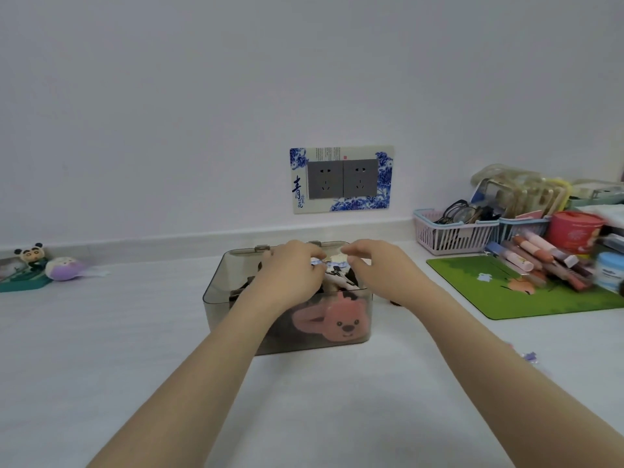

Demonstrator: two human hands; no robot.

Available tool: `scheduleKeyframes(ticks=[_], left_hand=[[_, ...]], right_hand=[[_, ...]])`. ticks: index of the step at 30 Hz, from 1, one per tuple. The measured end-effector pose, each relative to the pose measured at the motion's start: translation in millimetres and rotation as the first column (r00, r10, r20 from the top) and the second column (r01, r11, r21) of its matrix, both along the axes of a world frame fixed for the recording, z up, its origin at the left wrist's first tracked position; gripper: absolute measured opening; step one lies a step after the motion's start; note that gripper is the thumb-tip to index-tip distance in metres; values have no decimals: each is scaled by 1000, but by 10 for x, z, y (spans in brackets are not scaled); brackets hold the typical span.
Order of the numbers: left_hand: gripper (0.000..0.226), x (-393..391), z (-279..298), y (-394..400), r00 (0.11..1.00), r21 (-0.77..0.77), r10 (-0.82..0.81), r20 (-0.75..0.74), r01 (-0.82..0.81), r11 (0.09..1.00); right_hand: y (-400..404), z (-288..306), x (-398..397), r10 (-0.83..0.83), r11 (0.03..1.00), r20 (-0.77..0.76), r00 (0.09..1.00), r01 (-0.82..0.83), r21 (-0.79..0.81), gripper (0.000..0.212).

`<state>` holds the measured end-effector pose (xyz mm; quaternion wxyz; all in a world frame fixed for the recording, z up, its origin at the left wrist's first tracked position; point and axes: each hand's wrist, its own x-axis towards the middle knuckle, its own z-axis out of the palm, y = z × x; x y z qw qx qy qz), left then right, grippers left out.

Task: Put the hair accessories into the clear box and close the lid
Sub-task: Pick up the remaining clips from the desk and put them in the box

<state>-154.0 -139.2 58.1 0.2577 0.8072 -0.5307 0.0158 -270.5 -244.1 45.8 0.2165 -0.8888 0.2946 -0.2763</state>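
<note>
The clear smoky box [216,292] stands open in the middle of the white table, with two hinges on its back rim. Through its front wall I see a pink plush animal hair accessory [341,324] and dark items beside it. Both hands are over the box's top. My left hand [290,270] and my right hand [376,268] have curled fingers that pinch a white and blue hair accessory [334,261] between them, over a black and white piece [339,276]. A small purple accessory [529,355] lies on the table at the right. I cannot see the lid.
A green mat [472,292] lies at the right with pens [540,261], a red tub [574,231] and a blue jar [609,270]. Behind it is a pink basket [452,236] with glasses. At far left sit a panda figure [32,253] and a purple plush [64,267]. A wall socket [341,179] is behind.
</note>
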Motion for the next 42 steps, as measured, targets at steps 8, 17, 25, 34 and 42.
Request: scheduleKeyframes(ticks=[8,17,25,34,42], left_hand=[[30,-507,-191,-120,980,-132,-113,163,135,982],[44,-995,-391,-713,963,-36,-259,80,263,964],[51,-1077,-565,-1214,991,265,-110,77,86,960],[34,-1069,-715,-1208,987,106,-159,16,156,982],[31,-1143,-676,-995,975,42,-204,88,201,979]], right_hand=[[-201,-118,-715,-99,995,47,994,98,26,26],[-441,-237,-1315,-163,984,-111,980,170,57,23],[-525,-486,-1724,-74,979,-268,961,121,166,35],[-260,-745,-1853,-91,995,-330,939,69,-78,84],[-323,-898,-1679,-156,967,-266,951,92,-237,49]])
